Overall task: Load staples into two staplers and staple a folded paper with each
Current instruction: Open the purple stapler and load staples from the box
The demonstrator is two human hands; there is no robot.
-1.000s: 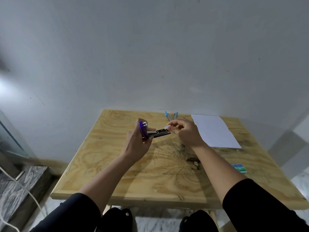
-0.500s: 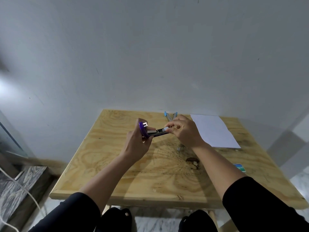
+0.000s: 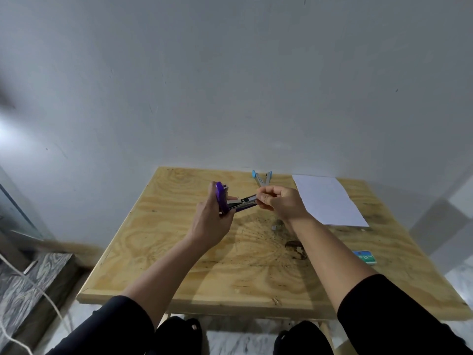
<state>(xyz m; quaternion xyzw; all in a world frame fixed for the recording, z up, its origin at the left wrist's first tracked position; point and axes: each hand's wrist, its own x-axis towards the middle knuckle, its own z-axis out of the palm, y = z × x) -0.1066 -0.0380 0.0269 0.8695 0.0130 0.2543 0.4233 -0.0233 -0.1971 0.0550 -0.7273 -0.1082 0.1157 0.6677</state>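
Observation:
My left hand (image 3: pixel 208 221) holds a purple stapler (image 3: pixel 222 201) above the wooden table (image 3: pixel 179 252), its lid swung upright and its metal magazine (image 3: pixel 243 202) pointing right. My right hand (image 3: pixel 281 203) has its fingertips pinched at the magazine's front end; whether a strip of staples is between them is hidden. A blue stapler (image 3: pixel 262 178) lies opened at the table's far edge. A white sheet of paper (image 3: pixel 330 201) lies flat at the far right. A loose strip of staples (image 3: pixel 275 227) rests on the wood under my right wrist.
A small blue-green staple box (image 3: pixel 364 257) sits near the table's right side. A dark knot (image 3: pixel 295 248) marks the wood. A wall rises just behind the table. A patterned block and a white cable (image 3: pixel 30 285) are on the floor to the left.
My right hand has slid left along the magazine, its fingertips now pressed on the front end. The left hand keeps the purple stapler almost still.

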